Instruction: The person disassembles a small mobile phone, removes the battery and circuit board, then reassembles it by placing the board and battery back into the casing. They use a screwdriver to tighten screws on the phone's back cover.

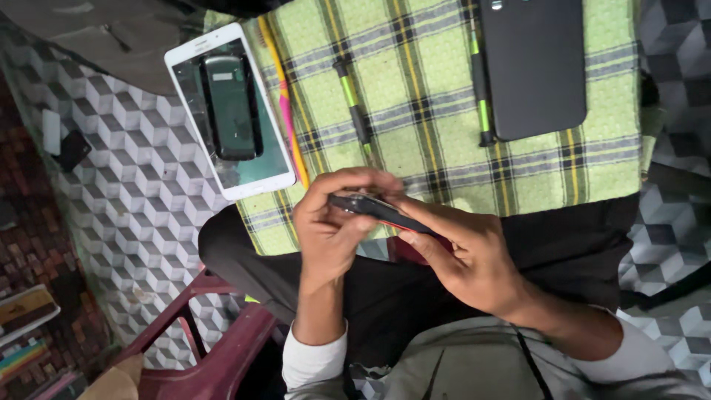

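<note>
Both of my hands hold a thin black and red phone (pixel 379 211) edge-on above my lap. My left hand (pixel 335 226) curls over its left end, fingers on top and thumb beneath. My right hand (pixel 468 252) grips its right end from below, fingers stretched along the edge. A green checked cloth (pixel 429 96) lies just beyond the hands.
On the cloth's left edge lies a white tablet (pixel 192 59) with a small dark phone (pixel 231 107) on its screen. Two green-and-black screwdrivers (pixel 352 104) (pixel 480 81) and a black back cover (pixel 535 67) rest on the cloth. A maroon plastic chair (pixel 215 348) stands at lower left on cube-patterned floor.
</note>
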